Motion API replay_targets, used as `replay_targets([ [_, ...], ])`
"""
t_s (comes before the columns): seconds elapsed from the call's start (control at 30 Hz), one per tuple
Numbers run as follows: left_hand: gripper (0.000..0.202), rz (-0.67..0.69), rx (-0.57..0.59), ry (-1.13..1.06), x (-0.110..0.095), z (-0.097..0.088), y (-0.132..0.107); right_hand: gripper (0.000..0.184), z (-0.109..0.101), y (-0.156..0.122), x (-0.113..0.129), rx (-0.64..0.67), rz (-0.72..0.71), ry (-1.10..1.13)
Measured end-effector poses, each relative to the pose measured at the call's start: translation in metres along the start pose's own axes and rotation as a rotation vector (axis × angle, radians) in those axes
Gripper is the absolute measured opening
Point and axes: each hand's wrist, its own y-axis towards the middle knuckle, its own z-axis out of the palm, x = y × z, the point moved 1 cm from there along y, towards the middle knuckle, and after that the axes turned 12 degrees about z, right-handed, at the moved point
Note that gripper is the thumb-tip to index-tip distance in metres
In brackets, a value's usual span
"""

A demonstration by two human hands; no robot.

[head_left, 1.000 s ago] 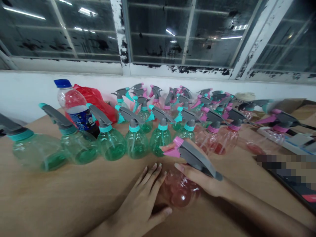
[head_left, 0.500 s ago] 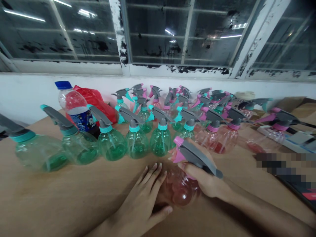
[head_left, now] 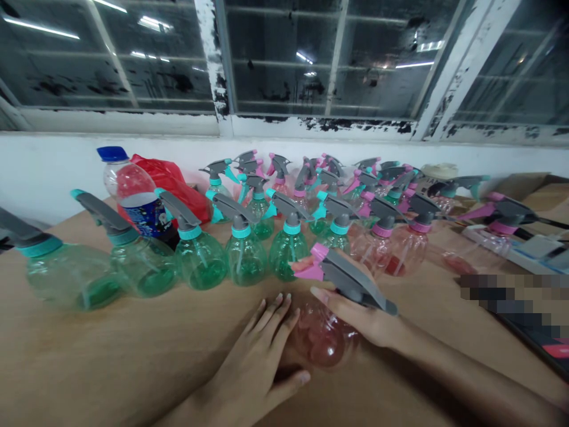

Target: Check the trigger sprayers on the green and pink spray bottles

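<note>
A pink transparent spray bottle (head_left: pixel 326 341) with a grey and pink trigger head (head_left: pixel 351 279) stands near the middle of the table. My right hand (head_left: pixel 368 314) is closed around its neck just under the head, thumb on the near side and fingers partly hidden behind. The pink nozzle points left. My left hand (head_left: pixel 262 350) lies flat on the table to the left of the bottle, fingers stretched out and holding nothing. Just beyond my hands stands a row of spray bottles, among them a green one (head_left: pixel 288 255) with a turquoise collar.
Several more green and pink spray bottles crowd the back near the wall. At back left stand a blue-capped drink bottle (head_left: pixel 149 213) and a red plastic bag (head_left: pixel 178 184). A white power strip (head_left: pixel 537 252) and cardboard (head_left: pixel 533 190) lie at right, near a pixelated patch.
The trigger head has shifted slightly left and its nozzle has swung a little further left, with my right hand's fingers moving along. My left hand has stayed in place.
</note>
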Motion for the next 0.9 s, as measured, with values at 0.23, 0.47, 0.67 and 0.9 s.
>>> replay_targets([
  [0.23, 0.068, -0.001, -0.024, -0.014, 0.0003, 0.0006, -0.0011, 0.031, 0.0, 0.0012, 0.0026, 0.003, -0.008, 0.006],
  [0.47, 0.069, 0.0, -0.009, -0.017, 0.0012, 0.0024, -0.0023, 0.029, -0.0005, 0.0006, 0.0015, -0.007, -0.014, -0.048],
  [0.67, 0.067, -0.011, -0.011, -0.011, 0.0006, 0.0017, -0.0026, 0.026, -0.0021, -0.0013, 0.0018, 0.02, 0.064, -0.027],
  [0.9, 0.068, -0.004, 0.006, 0.001, -0.0002, -0.0002, -0.0005, 0.01, -0.003, -0.0043, -0.0018, -0.016, 0.076, -0.002],
])
